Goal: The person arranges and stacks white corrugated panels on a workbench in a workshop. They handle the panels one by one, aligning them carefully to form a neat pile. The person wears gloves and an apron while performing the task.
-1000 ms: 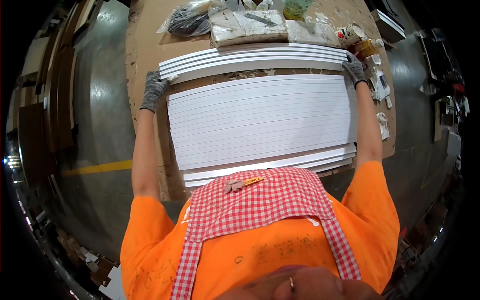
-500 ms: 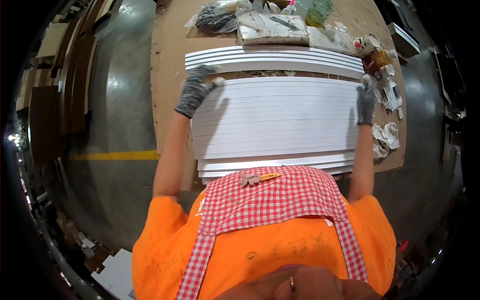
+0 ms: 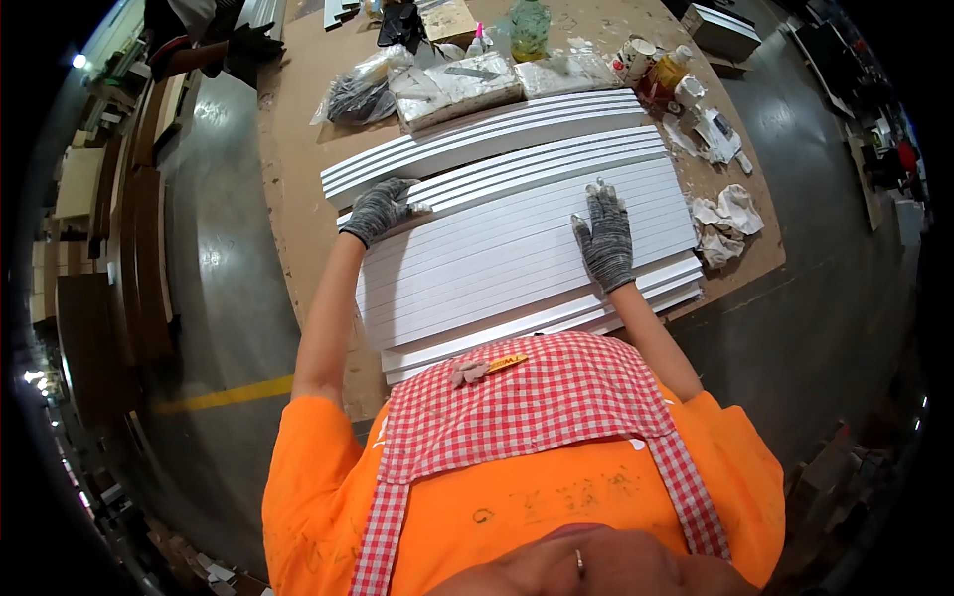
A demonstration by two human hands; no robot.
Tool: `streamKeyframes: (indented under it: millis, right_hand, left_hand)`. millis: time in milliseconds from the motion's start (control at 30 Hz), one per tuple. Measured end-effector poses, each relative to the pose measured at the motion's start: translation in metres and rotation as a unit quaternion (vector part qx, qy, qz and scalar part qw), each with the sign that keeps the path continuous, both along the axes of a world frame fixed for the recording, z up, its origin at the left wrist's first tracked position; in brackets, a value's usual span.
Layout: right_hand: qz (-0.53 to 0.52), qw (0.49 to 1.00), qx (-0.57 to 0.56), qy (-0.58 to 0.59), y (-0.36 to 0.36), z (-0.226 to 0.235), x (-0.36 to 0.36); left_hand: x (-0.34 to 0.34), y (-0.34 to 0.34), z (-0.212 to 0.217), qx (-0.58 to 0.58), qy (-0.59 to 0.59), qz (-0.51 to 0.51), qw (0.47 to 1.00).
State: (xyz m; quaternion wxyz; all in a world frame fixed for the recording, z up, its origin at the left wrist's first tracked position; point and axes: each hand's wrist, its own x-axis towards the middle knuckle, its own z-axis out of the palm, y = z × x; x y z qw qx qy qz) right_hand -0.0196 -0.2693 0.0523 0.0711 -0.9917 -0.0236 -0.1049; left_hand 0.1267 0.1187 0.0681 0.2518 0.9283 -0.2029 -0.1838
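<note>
A wide row of white strips (image 3: 517, 248) lies side by side on the workbench in front of me. Along its far side several strips stand on edge (image 3: 537, 164), showing grooved edges. My left hand (image 3: 378, 211), in a grey knitted glove, grips the left end of these, thumb on the near side and fingers over the far side. Gloved alike, my right hand (image 3: 604, 238) rests with fingers spread on the flat strips right of centre. Beyond them is a separate stack of white strips (image 3: 477, 139); more strips (image 3: 537, 323) lie along the near side.
At the back of the cardboard-covered bench (image 3: 288, 199) sit a plastic bag (image 3: 363, 94), white-smeared blocks (image 3: 457, 89) and a green-tinted bottle (image 3: 530, 30). Crumpled rags (image 3: 727, 221) and a jar (image 3: 668, 72) are at the right. Another person's dark-gloved hand (image 3: 253, 45) shows at upper left.
My right hand has left the strips' right end and moved inward and nearer onto their faces. My left hand has closed on the left end. Several strips now stand on edge; the view has turned.
</note>
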Motion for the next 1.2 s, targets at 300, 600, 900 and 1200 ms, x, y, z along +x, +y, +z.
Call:
streamKeyframes:
  millis: [300, 600, 900, 1200]
  right_hand:
    - [0.009, 0.999, 0.034, -0.023, 0.003, 0.007, -0.002]
    - [-0.008, 0.999, 0.030, 0.013, 0.002, 0.006, -0.002]
    - [0.000, 0.998, 0.055, -0.017, -0.001, 0.009, -0.001]
    - [-0.007, 0.996, 0.086, 0.003, 0.002, 0.020, -0.001]
  left_hand:
    - [-0.002, -0.019, 0.015, 0.016, 0.009, -0.002, 1.000]
    - [0.004, -0.028, 0.019, 0.022, -0.055, -0.078, 0.995]
    - [0.020, -0.037, 0.036, 0.130, -0.065, -0.110, 0.983]
    - [0.015, -0.124, 0.019, 0.068, -0.137, -0.100, 0.983]
